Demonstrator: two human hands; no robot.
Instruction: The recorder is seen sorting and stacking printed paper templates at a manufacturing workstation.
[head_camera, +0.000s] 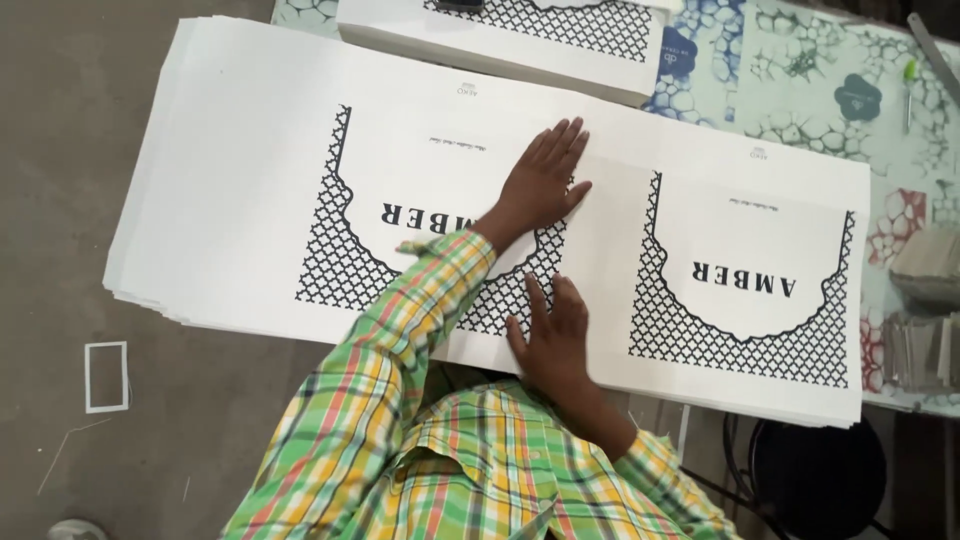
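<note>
1. Counter (800, 60) with pale cell-patterned cover carries a stack of white printed sheets (250, 200) overhanging grey floor (60, 150).
2. Left hand (543, 182) lies flat, fingers spread, on the top sheet; right hand (553, 338) presses open at its near edge.
3. Second stack (500, 35) lies beyond.

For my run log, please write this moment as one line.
left hand: flat on top printed sheet | right hand: flat at sheet's near edge | sheet stack: on table | nothing gripped

1. Floor (60, 180): bare grey-brown, with a small white frame-shaped paper scrap (106, 377) lying on it.
2. Desk (800, 60): patterned blue-green cover.
3. Stool (820, 480): dark, round, below the desk edge.
</note>
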